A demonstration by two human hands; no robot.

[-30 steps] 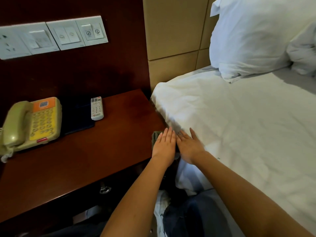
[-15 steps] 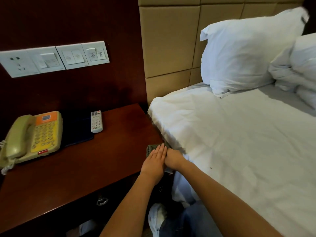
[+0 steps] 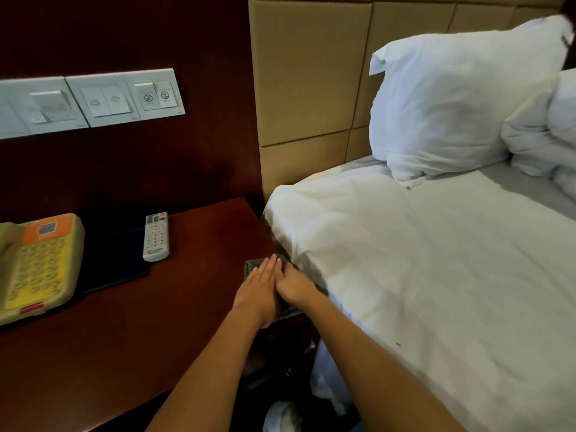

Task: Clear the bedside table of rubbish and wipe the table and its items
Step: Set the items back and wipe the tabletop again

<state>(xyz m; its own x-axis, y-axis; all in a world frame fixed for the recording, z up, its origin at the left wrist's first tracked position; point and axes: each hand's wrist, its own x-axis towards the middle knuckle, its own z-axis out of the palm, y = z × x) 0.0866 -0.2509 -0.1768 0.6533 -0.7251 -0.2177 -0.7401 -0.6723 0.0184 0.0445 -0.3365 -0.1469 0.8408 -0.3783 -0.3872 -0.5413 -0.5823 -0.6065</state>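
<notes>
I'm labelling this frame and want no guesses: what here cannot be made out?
Head view only.
- cloth: mostly under both hands; only a green corner shows.
- right hand: fingers partly behind the left hand; grip unclear.
- telephone: handset cut off by the left edge.
- switch panel: cut by the left edge, icons too small.
- dark flat item by the remote: too dim to identify.

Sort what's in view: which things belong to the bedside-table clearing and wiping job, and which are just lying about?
Job:
- bedside table
- green cloth, under the left hand, with the right hand beside it
- telephone
- remote
- dark folder

Lying about:
- pillow
- bed sheet
- wall switches
- headboard
</notes>
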